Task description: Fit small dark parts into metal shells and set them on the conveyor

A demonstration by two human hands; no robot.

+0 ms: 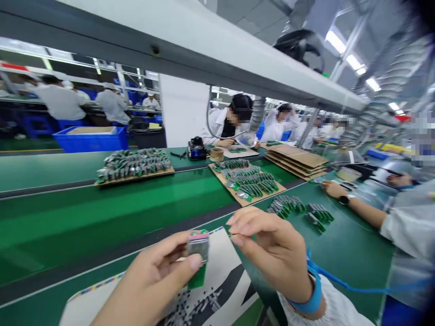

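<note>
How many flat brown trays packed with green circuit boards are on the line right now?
2: one flat brown tray at left on the green belt, another at centre. The lightly loaded pad behind them isn't counted; others may be hidden.

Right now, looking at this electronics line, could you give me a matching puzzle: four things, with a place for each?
Things:
1. Metal-shielded green circuit board
2. Blue wrist strap
3. Black wristwatch
4. Blue crate

Places:
A. Beyond the green bench
B. Pinched in the left hand
C. Around the wrist of the right hand
D. On a co-worker's wrist

Pairs: 1-B, 2-C, 3-D, 4-A.
</note>
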